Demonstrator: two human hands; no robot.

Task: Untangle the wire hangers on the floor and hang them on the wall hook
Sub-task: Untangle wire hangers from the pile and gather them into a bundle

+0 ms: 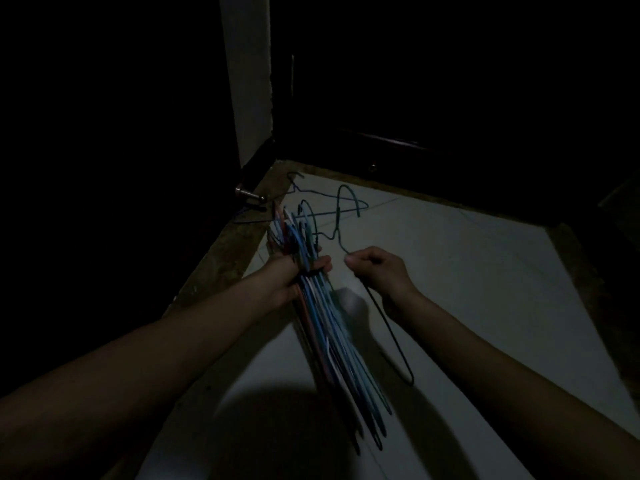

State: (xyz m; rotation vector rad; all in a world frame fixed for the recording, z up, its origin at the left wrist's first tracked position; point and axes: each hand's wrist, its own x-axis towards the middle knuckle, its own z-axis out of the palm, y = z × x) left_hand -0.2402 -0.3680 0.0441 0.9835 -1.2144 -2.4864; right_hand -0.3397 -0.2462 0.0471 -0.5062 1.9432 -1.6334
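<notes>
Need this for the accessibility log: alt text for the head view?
In dim light, the left hand grips a bundle of blue, white and red wire hangers while the right hand pinches a single dark wire hanger beside it. Another teal wire hanger lies on the pale tiled floor near a dark doorway.

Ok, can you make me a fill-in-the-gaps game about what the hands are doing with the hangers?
1. The bundle of hangers is gripped by the ____ hand.
2. The right hand pinches a single ____ hanger, apart from the bundle.
3. Most wires in the bundle are coloured ____.
4. More hangers lie on the ____ near the corner.

Missing words: left; dark; blue; floor
</notes>
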